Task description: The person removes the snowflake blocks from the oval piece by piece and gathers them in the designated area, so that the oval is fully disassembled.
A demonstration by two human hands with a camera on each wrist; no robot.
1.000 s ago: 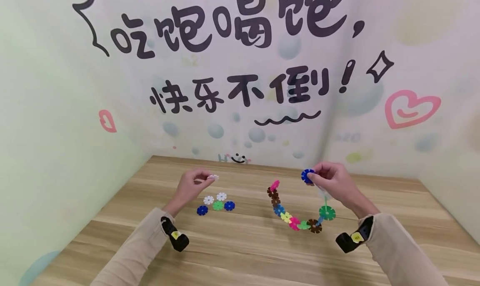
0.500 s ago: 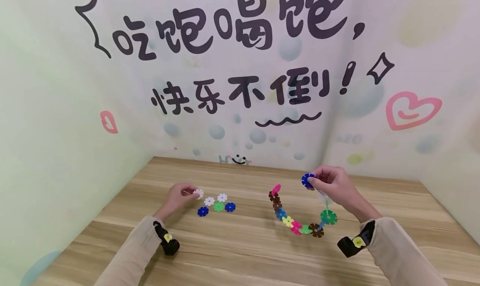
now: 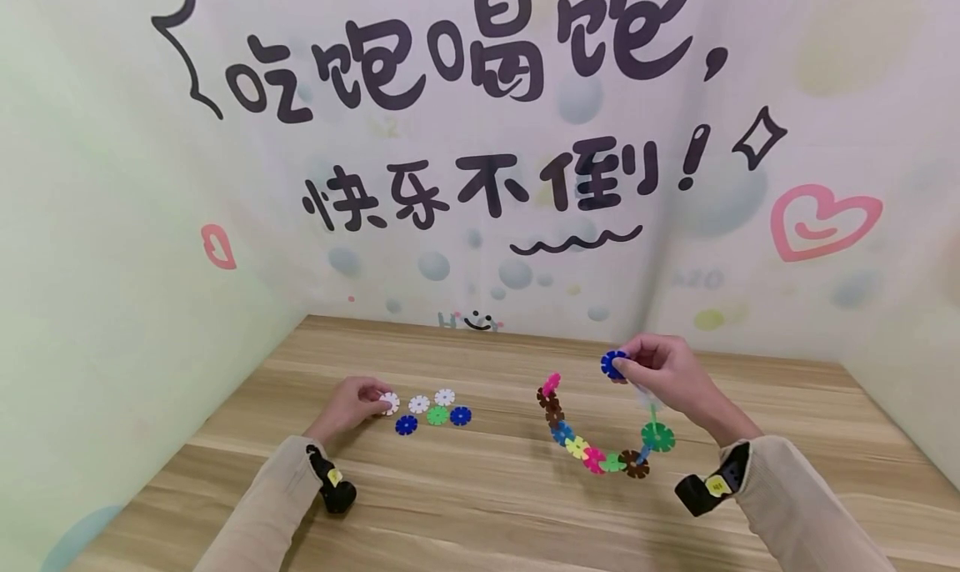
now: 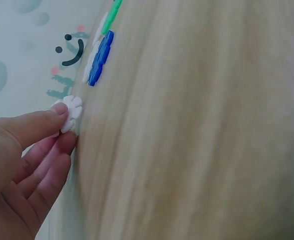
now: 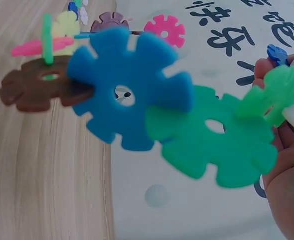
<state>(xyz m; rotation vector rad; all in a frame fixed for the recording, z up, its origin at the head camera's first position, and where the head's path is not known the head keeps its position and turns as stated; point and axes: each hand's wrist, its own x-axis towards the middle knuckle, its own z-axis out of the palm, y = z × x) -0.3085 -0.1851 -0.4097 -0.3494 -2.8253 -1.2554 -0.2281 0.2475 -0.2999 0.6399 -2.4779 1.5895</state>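
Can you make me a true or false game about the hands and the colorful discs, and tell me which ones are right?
1. The left hand holds a white disc. True.
2. The right hand holds nothing. False: its fingers pinch a dark blue disc.
3. The chain curves and has a pink disc at one end. True.
4. Every disc is joined to the chain. False: five loose discs lie on the table, apart from the chain, and so is the white disc in the left hand.
5. The loose discs are all blue. False: two are white, two are blue and one is green.
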